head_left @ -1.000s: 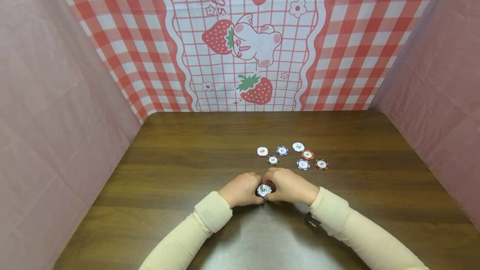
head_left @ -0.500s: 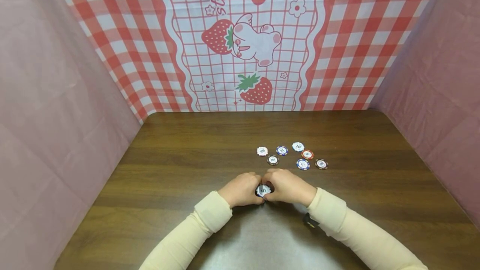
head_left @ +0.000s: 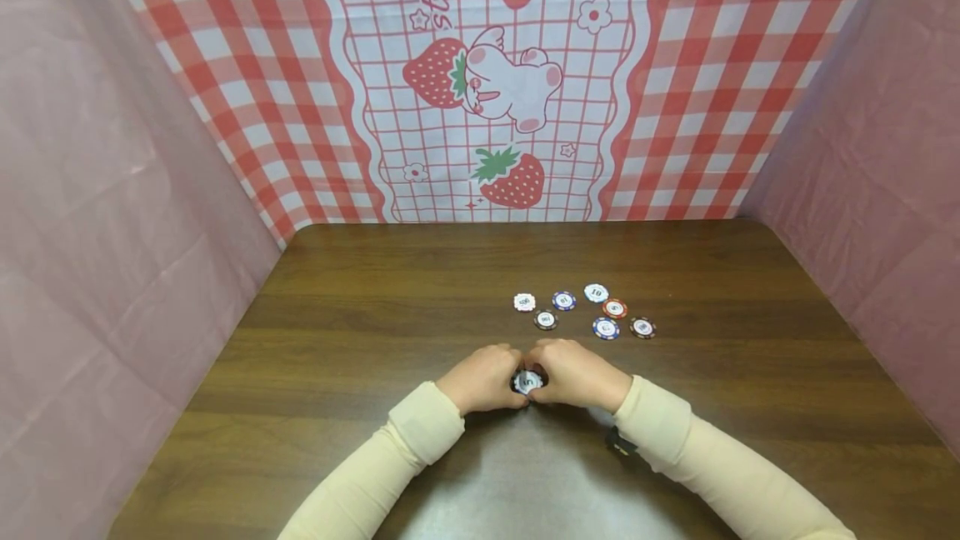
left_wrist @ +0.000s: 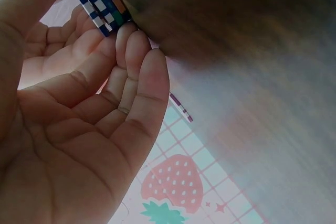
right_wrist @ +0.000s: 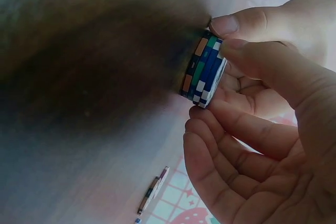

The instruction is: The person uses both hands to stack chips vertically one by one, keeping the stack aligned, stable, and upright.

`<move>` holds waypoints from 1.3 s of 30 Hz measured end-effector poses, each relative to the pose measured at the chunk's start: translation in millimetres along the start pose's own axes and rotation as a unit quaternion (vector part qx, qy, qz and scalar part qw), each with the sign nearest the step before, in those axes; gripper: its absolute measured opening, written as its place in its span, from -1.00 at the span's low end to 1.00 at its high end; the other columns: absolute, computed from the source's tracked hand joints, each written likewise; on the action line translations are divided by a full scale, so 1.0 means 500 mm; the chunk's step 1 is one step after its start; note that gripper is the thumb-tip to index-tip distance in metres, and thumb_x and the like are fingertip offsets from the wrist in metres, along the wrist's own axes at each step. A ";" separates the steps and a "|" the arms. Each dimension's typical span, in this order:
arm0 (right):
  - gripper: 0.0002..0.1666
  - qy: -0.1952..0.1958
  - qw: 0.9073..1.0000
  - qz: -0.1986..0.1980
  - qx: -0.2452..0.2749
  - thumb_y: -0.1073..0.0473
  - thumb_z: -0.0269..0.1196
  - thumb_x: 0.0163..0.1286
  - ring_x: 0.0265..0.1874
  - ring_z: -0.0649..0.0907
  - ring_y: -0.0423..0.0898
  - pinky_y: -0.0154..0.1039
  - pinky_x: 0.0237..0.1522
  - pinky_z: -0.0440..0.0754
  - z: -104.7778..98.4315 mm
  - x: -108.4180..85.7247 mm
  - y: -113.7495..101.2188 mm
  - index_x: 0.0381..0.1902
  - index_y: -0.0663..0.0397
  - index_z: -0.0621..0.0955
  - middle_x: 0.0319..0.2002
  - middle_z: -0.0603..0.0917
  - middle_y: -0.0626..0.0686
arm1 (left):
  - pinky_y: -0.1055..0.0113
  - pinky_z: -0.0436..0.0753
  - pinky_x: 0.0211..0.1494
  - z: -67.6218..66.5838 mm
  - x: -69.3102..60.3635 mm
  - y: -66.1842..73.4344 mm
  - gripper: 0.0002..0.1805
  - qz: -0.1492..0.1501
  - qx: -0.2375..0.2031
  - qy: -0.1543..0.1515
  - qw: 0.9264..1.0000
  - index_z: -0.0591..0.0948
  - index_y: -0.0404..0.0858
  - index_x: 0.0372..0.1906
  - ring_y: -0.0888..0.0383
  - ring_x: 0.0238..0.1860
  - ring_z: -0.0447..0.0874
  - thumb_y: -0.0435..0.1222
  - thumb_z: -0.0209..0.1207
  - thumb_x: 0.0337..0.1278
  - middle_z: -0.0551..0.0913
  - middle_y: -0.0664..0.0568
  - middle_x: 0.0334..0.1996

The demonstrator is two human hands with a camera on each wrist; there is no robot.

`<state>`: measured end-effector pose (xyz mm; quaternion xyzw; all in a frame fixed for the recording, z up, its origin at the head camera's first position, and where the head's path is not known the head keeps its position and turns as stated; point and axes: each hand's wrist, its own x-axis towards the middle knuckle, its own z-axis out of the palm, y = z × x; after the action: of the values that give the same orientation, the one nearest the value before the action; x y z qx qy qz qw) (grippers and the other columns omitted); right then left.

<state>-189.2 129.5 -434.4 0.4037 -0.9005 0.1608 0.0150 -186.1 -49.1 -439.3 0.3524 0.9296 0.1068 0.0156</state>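
- Near the middle of the wooden tabletop (head_left: 337,315), apparently resting on it: a short stack of poker chips (head_left: 528,382), faces level, with what looks like a 5 on top.
- At its edge, blue-and-white uppermost, green beneath, orange-marked lowest; exact count hard to tell.
- Set squarely between both hands, with neither one nearer; wider than tall, so no lengthwise side, only a short upright axis.
- Gripped from the right by the right hand (head_left: 581,373), thumb at the near rim, fingers curled round the far rim, opened no more than the stack requires.
- Gripped likewise from the left by the left hand (head_left: 483,378).
- Just beyond, lying flat: black-edged chip (head_left: 546,320), pink-edged chip (head_left: 525,302), dark-blue chip (head_left: 564,301), white 10 chip (head_left: 596,293), red chip (head_left: 614,308), blue chip (head_left: 606,328), brown-edged chip (head_left: 642,327).
- Compared with a second ago, right sleeve (head_left: 738,465) slightly further inward; otherwise, same grip and same chip layout.
- Behind, strawberry-print cloth (head_left: 512,182).
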 end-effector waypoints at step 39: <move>-0.69 0.020 0.999 0.050 0.001 0.10 0.45 0.06 -0.39 0.59 -0.20 -0.28 -0.30 0.56 -0.027 -0.023 0.024 -0.24 0.12 0.70 -0.31 0.67 -0.05 | 0.39 0.46 -0.36 0.002 -0.002 -0.002 -0.72 0.007 0.002 0.003 1.000 0.59 -0.14 -0.44 0.28 -0.48 0.43 -0.09 0.42 -0.20 0.56 0.18 -0.51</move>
<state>-191.8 149.5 -426.7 0.3549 -0.9189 0.1704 0.0242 -185.6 -50.3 -440.5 0.3587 0.9273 0.1066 0.0115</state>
